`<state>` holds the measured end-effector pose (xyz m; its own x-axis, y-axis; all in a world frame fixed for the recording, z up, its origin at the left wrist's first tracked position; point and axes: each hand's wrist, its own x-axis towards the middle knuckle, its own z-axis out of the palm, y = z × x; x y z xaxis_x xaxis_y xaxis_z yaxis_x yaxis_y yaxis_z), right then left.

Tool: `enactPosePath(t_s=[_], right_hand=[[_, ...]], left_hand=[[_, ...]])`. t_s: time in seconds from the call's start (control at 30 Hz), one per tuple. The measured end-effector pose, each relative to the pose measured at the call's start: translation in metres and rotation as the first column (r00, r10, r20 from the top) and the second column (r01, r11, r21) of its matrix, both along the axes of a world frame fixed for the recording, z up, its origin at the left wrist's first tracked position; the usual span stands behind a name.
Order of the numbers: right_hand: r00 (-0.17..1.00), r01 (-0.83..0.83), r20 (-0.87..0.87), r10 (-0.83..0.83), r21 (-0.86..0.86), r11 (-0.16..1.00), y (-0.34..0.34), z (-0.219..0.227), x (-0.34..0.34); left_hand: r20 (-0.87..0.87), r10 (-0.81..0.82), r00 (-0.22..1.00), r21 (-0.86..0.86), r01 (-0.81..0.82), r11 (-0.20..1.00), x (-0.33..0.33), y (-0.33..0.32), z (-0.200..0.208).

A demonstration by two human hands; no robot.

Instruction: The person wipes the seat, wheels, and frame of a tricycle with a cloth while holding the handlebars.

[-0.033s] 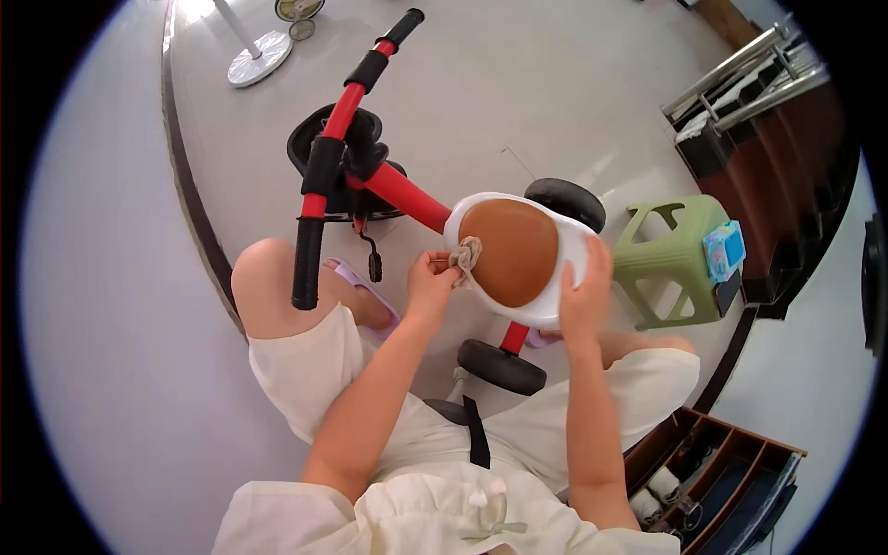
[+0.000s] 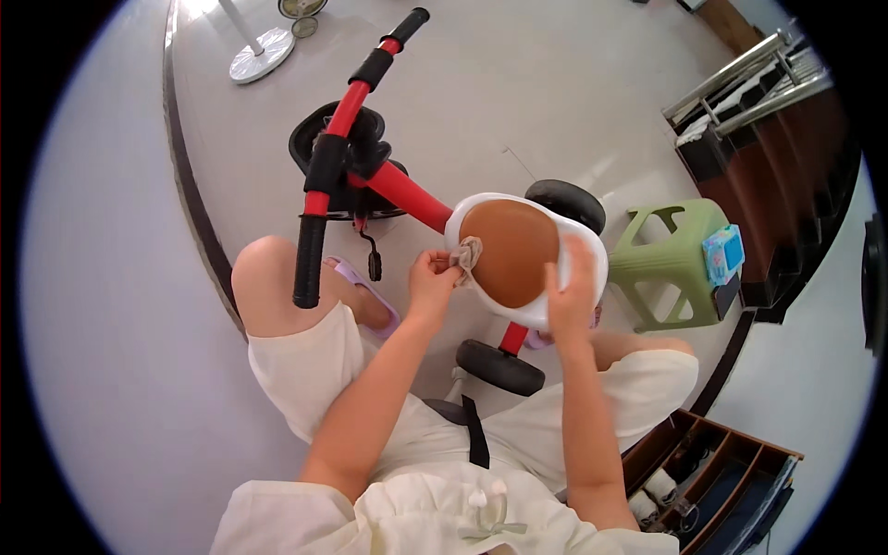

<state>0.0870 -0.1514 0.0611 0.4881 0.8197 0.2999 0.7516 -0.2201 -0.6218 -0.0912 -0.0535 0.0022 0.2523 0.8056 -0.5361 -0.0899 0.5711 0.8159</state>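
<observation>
A child's red tricycle (image 2: 407, 196) stands before me, with a brown cushion (image 2: 509, 250) in its white seat (image 2: 597, 268). At the cushion's left edge my left hand (image 2: 433, 285) pinches a crumpled greyish-beige cloth (image 2: 467, 254). My right hand (image 2: 572, 296) is over the right side of the seat, its thumb apart from fingers that are stretched and smeared by motion. I cannot tell whether those fingers touch the seat. The black-gripped handlebar (image 2: 326, 162) is to the left, and a rear wheel (image 2: 499, 367) lies below the seat.
A green plastic stool (image 2: 680, 250) stands on the right, with a blue-and-white packet (image 2: 723, 254) on it. Behind it are dark steps (image 2: 768, 176) with a metal railing (image 2: 740, 79). A wooden compartment rack (image 2: 712, 472) is at lower right. A round white stand base (image 2: 263, 55) is at far left.
My right hand has moved left, from the seat's right rim to over the seat beside the cushion. My left hand stays on the cloth at the same spot.
</observation>
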Motion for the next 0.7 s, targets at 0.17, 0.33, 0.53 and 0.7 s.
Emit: enactPosePath(t_s=[0.17,0.33,0.53,0.7], right_hand=[[0.931,-0.344,0.088,0.354,-0.110,0.933,0.033,-0.018,-0.062],[0.893,-0.381,0.238,0.381,-0.049,0.923,0.050,-0.037,-0.073],[0.834,-0.428,0.372,0.407,-0.027,0.903,0.079,-0.031,-0.058],[0.916,-0.250,0.337,0.219,0.052,0.967,0.121,-0.040,-0.041]], left_hand=[[-0.062,0.008,0.998,0.080,-0.003,0.997,0.000,-0.003,-0.023],[-0.061,0.026,0.998,0.009,-0.025,1.000,-0.005,-0.003,-0.004],[-0.181,0.116,0.977,0.925,0.128,0.359,-0.031,-0.009,0.143],[-0.379,0.380,0.844,0.923,0.373,0.093,-0.072,0.039,0.201]])
